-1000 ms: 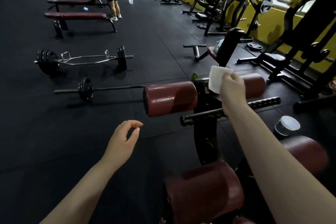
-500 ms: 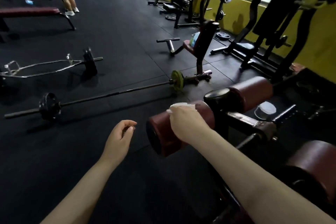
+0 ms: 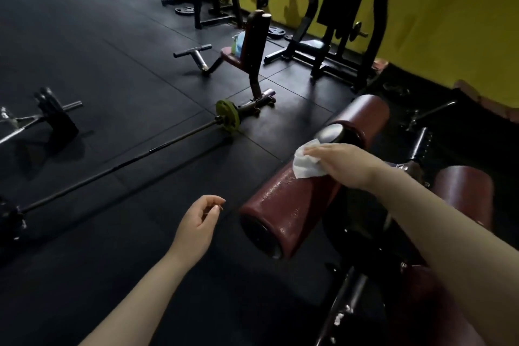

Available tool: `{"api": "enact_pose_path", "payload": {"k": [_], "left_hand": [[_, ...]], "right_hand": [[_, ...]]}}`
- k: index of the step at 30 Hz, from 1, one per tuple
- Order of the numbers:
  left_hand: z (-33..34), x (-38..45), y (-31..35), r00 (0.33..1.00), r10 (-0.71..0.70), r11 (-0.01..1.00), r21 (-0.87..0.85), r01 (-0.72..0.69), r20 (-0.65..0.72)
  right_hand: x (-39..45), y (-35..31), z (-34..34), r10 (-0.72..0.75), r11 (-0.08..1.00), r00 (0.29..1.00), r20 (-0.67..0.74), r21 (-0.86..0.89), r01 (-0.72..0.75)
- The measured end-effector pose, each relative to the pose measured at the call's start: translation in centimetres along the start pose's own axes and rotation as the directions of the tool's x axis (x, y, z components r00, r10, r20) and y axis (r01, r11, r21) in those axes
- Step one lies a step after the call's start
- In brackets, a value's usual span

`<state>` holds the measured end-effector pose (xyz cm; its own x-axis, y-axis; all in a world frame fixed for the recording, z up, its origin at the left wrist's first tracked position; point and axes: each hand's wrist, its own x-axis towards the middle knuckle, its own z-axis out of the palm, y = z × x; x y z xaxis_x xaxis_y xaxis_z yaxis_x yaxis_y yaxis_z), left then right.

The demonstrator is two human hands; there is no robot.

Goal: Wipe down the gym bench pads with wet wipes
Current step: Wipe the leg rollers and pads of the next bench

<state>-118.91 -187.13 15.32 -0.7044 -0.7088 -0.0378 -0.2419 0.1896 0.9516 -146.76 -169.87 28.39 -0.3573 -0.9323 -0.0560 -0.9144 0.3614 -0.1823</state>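
On the near roller pad the right hand presses a wet wipe flat; the left hand hangs loosely curled, empty. Unsteadied, the pad may spin, leaving its underside unwiped.

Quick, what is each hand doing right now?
Left hand: holds nothing, fingers loosely curled, hanging in the air over the floor.
Right hand: presses a white wet wipe flat onto the dark red roller pad.

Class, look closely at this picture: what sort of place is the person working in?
Almost certainly a gym: a barbell lies on the black rubber floor, weight machines line the yellow wall, and a padded roller is being wiped.
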Motion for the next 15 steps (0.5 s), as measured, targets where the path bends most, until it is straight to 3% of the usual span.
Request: {"api": "enact_pose_path", "payload": {"k": [2, 3, 8, 12, 15], "left_hand": [[0.0, 0.2, -0.2, 1.0, -0.001, 1.0, 0.001, 0.001, 0.025], [0.0, 0.4, -0.1, 0.999, -0.004, 1.0, -0.006, 0.004, 0.034], [0.4, 1.5, 1.0, 0.996, 0.056, 0.997, -0.048, -0.052, 0.076], [0.0, 1.5, 1.1, 0.995, 0.062, 0.997, -0.056, -0.058, 0.074], [-0.4, 0.8, 0.5, 0.997, 0.026, 0.998, -0.06, -0.022, 0.067]], "right_hand": [[0.6, -1.8, 0.4, 0.139, 0.989, 0.99, -0.025, -0.053, -0.14], [0.9, -3.9, 1.1, 0.134, 0.988, 0.991, -0.023, -0.072, -0.136], [-1.2, -12.9, 4.9, -0.13, 0.991, 0.991, 0.021, 0.034, 0.129], [-5.9, -11.8, 5.8, -0.332, 0.941, 0.933, -0.136, 0.025, 0.339], [-6.5, -9.6, 6.7, -0.128, 0.968, 0.937, -0.326, 0.166, 0.19]]}}
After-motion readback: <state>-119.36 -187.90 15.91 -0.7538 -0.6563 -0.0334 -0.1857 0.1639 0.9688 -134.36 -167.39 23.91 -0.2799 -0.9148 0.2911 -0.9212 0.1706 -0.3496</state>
